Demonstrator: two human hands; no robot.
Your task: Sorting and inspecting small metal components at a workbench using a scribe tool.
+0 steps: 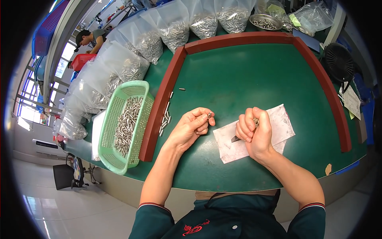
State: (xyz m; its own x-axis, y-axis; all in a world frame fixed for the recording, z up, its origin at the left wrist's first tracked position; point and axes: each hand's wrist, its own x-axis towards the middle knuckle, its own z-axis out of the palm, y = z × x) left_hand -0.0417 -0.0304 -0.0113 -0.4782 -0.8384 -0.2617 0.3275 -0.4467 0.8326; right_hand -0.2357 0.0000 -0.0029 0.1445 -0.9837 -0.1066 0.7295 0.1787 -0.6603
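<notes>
My left hand is closed in a pinch over the green tabletop. A small metal pin shows between its thumb and forefinger. To its right, my right hand is a fist above a smudged white cloth or paper. Something metallic shows at the top of that fist, and a dark pointed piece sticks out below its fingers. The fingers hide what they hold. Several loose metal pins lie along the left red-brown rail, and a single pin lies farther off.
A red-brown rail frames the work area on three sides. Left of it stands a green basket of metal pins. Clear bags of pins line the back and left. A metal bowl and black fan stand at right. A co-worker is far left.
</notes>
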